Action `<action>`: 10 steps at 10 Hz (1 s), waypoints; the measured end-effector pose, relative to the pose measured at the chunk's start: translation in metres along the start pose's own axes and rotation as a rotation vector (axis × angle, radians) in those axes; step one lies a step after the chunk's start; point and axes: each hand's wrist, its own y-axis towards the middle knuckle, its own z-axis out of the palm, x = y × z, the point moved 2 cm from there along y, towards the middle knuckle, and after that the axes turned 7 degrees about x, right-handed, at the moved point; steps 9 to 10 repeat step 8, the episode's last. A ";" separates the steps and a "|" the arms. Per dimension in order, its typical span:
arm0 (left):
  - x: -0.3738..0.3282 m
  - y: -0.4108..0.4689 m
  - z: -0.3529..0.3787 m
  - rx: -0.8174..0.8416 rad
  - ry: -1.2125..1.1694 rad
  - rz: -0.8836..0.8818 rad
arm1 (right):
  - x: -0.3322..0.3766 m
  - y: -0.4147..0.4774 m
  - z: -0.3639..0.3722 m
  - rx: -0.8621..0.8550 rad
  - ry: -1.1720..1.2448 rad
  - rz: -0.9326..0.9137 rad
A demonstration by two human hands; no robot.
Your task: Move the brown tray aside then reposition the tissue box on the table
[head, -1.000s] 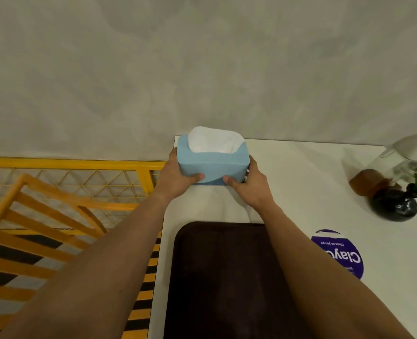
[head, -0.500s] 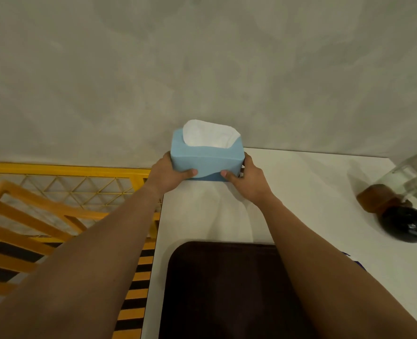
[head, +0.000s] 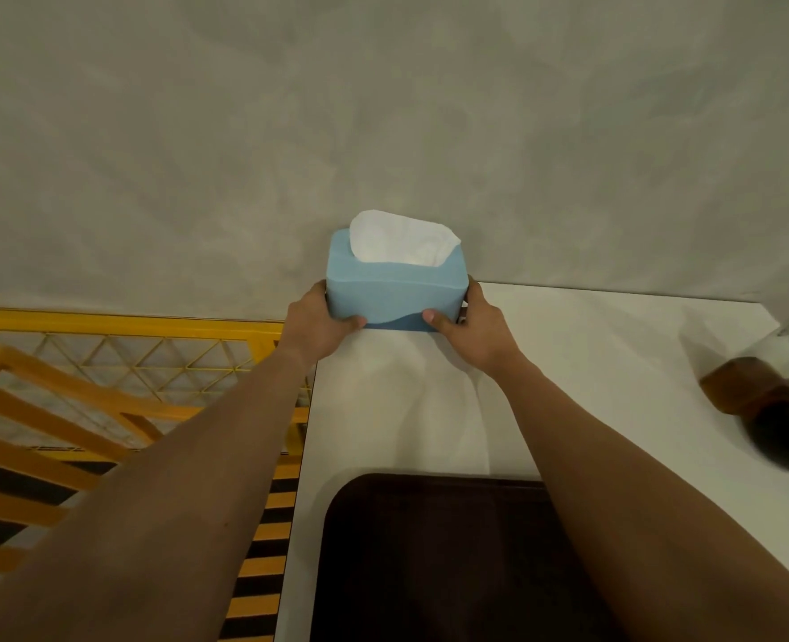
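A light blue tissue box (head: 395,298) with a white tissue sticking out of its top sits at the far left corner of the white table (head: 592,363), close to the grey wall. My left hand (head: 318,326) grips its left end and my right hand (head: 473,331) grips its right end, thumbs on the front face. The dark brown tray (head: 429,563) lies flat on the table near me, under and between my forearms; its near part runs out of view.
A dark round vase with a brown piece and glass (head: 781,419) stands at the right edge of the table. A yellow railing and wooden slats (head: 105,363) lie left of the table, with a black-and-yellow striped floor strip (head: 267,549) along the table's left edge.
Both hands have pushed the tissue box farther away toward the wall and the table's back left corner. The view has tilted up, so the purple sticker has left the frame.
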 end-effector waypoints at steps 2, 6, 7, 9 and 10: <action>0.003 -0.001 0.002 0.012 0.016 0.012 | -0.004 0.001 -0.002 0.057 -0.018 0.004; 0.003 0.002 0.006 0.037 0.050 0.002 | 0.000 0.002 -0.004 0.106 -0.062 0.041; -0.003 -0.006 0.005 0.068 0.019 -0.011 | 0.009 -0.004 -0.009 0.134 -0.078 0.040; -0.011 -0.015 0.005 0.101 -0.050 -0.007 | 0.018 -0.010 -0.016 0.148 -0.102 0.007; -0.011 -0.015 0.005 0.101 -0.050 -0.007 | 0.018 -0.010 -0.016 0.148 -0.102 0.007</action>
